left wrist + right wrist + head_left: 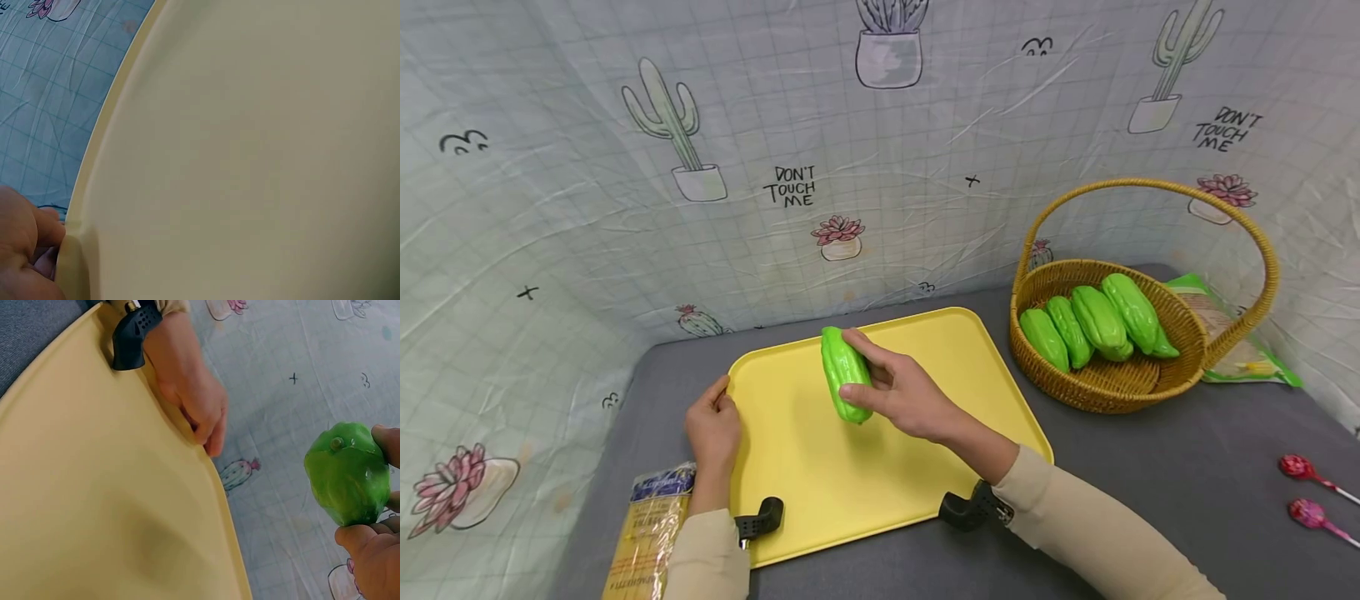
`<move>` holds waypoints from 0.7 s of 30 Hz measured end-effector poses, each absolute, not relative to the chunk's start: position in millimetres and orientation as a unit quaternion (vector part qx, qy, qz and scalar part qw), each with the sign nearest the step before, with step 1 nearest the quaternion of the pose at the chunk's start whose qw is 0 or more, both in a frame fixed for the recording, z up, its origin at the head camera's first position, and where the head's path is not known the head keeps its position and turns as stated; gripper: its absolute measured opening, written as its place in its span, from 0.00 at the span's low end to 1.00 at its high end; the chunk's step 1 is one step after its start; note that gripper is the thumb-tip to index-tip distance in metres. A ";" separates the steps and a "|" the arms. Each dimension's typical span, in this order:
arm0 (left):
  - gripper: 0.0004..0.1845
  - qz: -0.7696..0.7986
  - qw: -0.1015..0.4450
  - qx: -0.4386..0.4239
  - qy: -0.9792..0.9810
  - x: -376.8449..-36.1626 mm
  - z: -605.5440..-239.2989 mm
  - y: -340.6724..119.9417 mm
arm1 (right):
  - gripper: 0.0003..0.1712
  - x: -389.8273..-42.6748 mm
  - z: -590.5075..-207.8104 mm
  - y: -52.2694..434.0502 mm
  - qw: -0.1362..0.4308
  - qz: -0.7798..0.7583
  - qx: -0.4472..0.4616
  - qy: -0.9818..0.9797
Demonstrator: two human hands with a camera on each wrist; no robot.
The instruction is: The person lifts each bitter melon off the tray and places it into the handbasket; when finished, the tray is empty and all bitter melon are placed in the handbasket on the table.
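A glossy, elongated green pepper is above the yellow tray, gripped between the thumb and fingers of my right hand. In the right wrist view, the stubby stem end of the pepper faces the camera. My left hand is at the tray's left rim, fingers curled against the edge. The left wrist view shows those fingers at the rim, their tips partly hidden. Several more green peppers lie in a wicker basket to the right.
A spaghetti pack lies beside my left forearm. Behind the tall-handled basket is a green-edged food bag. Two lollipops are at the far right on the grey table. A printed cloth backdrop rises behind the table.
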State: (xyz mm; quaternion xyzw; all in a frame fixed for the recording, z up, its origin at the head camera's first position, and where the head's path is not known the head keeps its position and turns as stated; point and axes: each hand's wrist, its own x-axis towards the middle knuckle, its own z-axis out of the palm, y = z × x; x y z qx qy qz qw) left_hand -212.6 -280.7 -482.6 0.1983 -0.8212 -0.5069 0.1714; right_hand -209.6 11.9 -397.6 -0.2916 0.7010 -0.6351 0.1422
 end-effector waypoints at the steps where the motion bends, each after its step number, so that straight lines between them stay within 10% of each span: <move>1: 0.24 -0.507 0.170 0.199 -0.821 -212.4 -482.3 -280.8 | 0.43 -209.7 -397.6 13.1 0.142 -0.634 -0.292 0.702; 21: 0.24 -0.509 0.164 0.208 -0.819 -212.0 -480.8 -280.3 | 0.43 -211.9 -391.5 49.8 0.120 -0.614 -0.279 0.728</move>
